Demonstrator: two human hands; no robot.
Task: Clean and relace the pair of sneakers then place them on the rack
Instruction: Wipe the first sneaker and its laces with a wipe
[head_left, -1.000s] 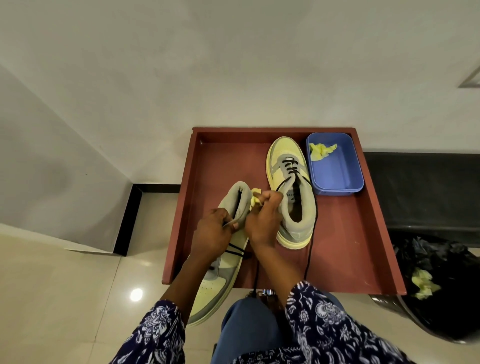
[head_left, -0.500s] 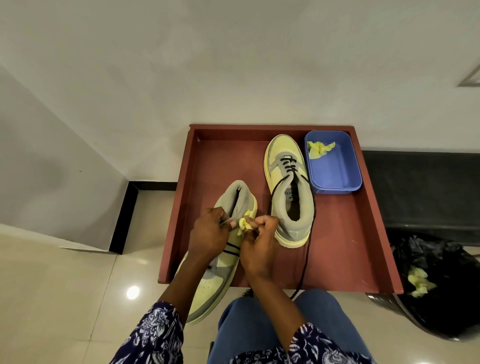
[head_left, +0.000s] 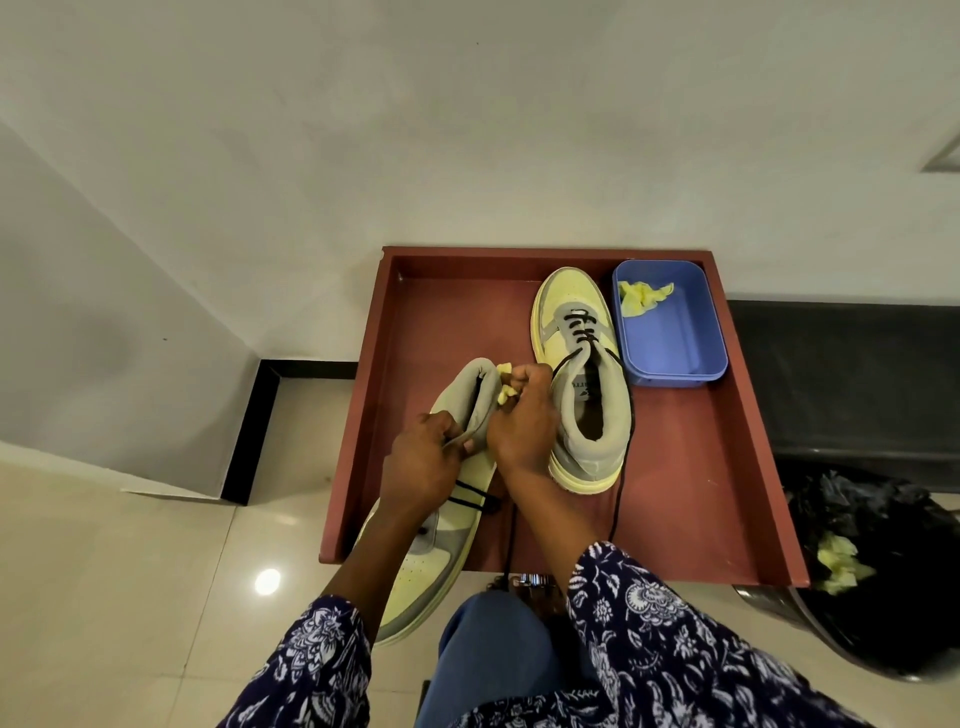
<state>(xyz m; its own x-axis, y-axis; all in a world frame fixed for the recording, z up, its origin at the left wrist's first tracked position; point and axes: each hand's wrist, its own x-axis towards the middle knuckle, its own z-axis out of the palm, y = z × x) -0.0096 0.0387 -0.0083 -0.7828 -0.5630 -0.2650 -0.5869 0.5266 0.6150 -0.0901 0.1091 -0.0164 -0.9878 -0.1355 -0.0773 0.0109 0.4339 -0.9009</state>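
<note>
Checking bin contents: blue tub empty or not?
Not empty: a crumpled yellow wipe lies in the blue tub's far corner.

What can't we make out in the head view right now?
- Tongue and eyelets of the tilted yellow-grey sneaker: covered by the left hand and right hand.
- Yellow cloth wad: mostly inside the right hand.
- Black-lined waste bin: cut off by the right edge.
- Tongue label of the upright yellow-grey sneaker: too small to read.

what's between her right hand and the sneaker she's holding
Only a crumpled yellow wipe, pinched in the right hand against the held sneaker's grey collar. The left hand grips the sneaker directly.
</note>
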